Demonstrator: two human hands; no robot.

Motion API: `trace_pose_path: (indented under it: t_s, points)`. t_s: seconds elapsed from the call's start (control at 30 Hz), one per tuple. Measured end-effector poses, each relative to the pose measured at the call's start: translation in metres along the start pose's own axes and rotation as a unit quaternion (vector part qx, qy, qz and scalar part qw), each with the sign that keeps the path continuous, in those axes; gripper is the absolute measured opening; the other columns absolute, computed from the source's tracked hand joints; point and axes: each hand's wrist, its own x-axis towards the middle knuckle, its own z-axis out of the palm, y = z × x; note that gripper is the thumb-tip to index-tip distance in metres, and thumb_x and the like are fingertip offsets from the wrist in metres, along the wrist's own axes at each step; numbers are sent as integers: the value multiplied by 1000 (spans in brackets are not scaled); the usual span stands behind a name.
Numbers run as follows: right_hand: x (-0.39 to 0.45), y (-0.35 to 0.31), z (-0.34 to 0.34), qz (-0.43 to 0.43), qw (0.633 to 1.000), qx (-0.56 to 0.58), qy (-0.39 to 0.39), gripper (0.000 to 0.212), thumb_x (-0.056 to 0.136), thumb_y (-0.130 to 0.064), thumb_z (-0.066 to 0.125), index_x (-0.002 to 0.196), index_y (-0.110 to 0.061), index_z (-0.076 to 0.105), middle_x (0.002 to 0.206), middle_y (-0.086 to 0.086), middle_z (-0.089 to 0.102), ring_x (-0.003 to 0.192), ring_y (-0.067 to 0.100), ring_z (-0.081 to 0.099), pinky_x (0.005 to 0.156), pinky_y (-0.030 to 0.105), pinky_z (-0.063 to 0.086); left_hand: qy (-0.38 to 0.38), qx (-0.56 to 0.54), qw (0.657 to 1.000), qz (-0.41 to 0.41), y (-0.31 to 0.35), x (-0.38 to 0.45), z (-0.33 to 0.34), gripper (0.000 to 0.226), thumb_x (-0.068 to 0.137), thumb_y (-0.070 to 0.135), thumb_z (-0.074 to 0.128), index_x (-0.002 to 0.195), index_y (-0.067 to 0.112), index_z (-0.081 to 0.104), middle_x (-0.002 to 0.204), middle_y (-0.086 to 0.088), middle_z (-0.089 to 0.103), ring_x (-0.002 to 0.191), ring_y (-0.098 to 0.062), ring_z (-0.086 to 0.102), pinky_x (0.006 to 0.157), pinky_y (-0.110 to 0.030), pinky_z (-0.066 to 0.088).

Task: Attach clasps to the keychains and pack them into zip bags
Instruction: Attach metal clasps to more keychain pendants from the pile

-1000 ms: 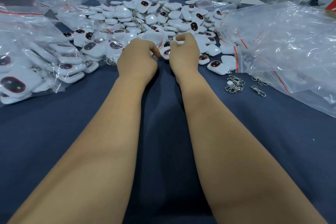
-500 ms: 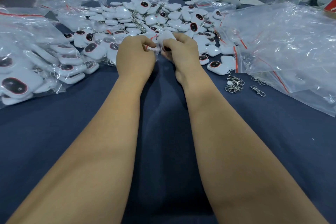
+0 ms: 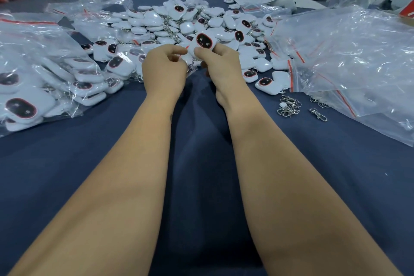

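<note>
**Step in hand: keychain held up at the pile, clasp or bag not yet resolved**

Left hand [image 3: 164, 69]: fingers curled, thumb and forefinger pinching toward the lower left edge of the white rounded-square plastic keychain with the dark red-rimmed oval face [image 3: 202, 43]. Right hand [image 3: 220, 65]: fingers curled, pinching the lower right edge of the same keychain. Keychain raised between both hands, face toward the camera, just in front of the large heap of loose white keychains [image 3: 190, 22] on the dark blue cloth table cover [image 3: 201, 163].

Beneath the hands: a short length of chain, partly hidden; attachment of a clasp impossible to confirm. A red strip near the left fingertips, possibly a bag seal; not certain.

Outward: small cluster of silver metal swivel clasps [image 3: 289, 105] on the cloth to the right, well apart from the hands. Stack of empty clear zip bags with red seal lines [image 3: 345, 56] further right. Filled clear bags of keychains [image 3: 44, 80] to the left.

Judged step: 1 keychain selected for fitting or bagging. Next move, if no clasp fitted: reach right for 1 clasp, open its gate, hook onto the chain ring. Fine pinch control required.
</note>
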Motion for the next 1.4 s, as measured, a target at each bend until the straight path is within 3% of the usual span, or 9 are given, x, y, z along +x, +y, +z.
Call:
trace_pose_path:
  t_s: [0.13, 0.23, 0.33, 0.43, 0.63, 0.9, 1.0, 1.2, 1.4]
  points:
    - [2, 3, 2, 11, 999, -47, -7, 18, 92, -6, 60, 106, 3, 67, 92, 8, 65, 84, 17, 56, 81, 35, 49, 3, 2, 1000, 3, -1, 0, 1, 34, 84, 9, 53, 103, 28, 73, 89, 9, 68, 77, -9, 61, 70, -23, 48]
    - [2, 3, 2, 13, 996, -89, -16, 21, 90, -5, 59, 104, 9, 65, 85, 11, 60, 79, 20, 51, 74, 36, 45, -14, -19, 1000, 0, 0, -1, 1, 39, 81, 8, 50, 107, 24, 74, 93, 5, 72, 79, -11, 60, 73, -24, 48]
    - [0, 2, 3, 6, 994, -99, -39, 14, 88, -1, 60, 98, 1, 69, 92, 15, 70, 87, 25, 64, 82, 40, 53, -52, -59, 997, -17, 2, -1, 2, 33, 77, 12, 49, 81, 31, 75, 68, 16, 66, 65, -7, 56, 64, -24, 45]
    - [-2, 1, 3, 1, 994, -95, -47, 8, 88, -1, 61, 91, -1, 69, 87, 13, 69, 83, 23, 62, 83, 45, 54, -58, -68, 995, -33, 4, -2, 4, 19, 70, 17, 45, 56, 22, 56, 55, 10, 48, 59, -14, 40, 61, -29, 33]
    - [-2, -1, 5, -2, 998, -55, 7, 20, 84, -2, 57, 71, -16, 56, 68, -1, 53, 67, 16, 46, 66, 31, 39, -65, -55, 996, -13, -1, 2, 5, 25, 85, 14, 51, 89, 31, 69, 75, 13, 65, 66, -9, 55, 68, -29, 47]
    - [2, -3, 4, 21, 1000, 5, 9, 15, 91, -8, 52, 79, -15, 50, 79, 7, 50, 72, 21, 44, 55, 23, 38, -66, -61, 996, -26, 1, 0, 4, 26, 83, 14, 49, 70, 33, 63, 56, 17, 57, 54, -4, 50, 62, -25, 43]
    - [1, -2, 4, 19, 1000, 5, 5, 16, 90, -8, 54, 80, -16, 47, 79, 4, 47, 75, 20, 43, 63, 28, 39, -63, -72, 995, -40, 3, 0, 4, 25, 84, 15, 50, 70, 33, 62, 59, 17, 58, 47, 2, 48, 61, -25, 43]
    - [0, -1, 4, 21, 999, -39, 10, 27, 85, -11, 61, 63, -17, 48, 68, -2, 45, 74, 19, 41, 73, 36, 37, -67, -89, 992, -52, 4, -1, 4, 14, 75, 13, 49, 66, 19, 59, 51, 12, 49, 50, -13, 45, 59, -30, 39]
    - [1, -1, 5, 19, 999, -39, 8, 24, 85, -12, 61, 63, -17, 53, 72, 3, 48, 75, 21, 43, 72, 37, 37, -79, -109, 990, -34, 5, -3, 2, 23, 77, 16, 52, 89, 25, 70, 58, 15, 58, 49, -4, 48, 51, -17, 41]
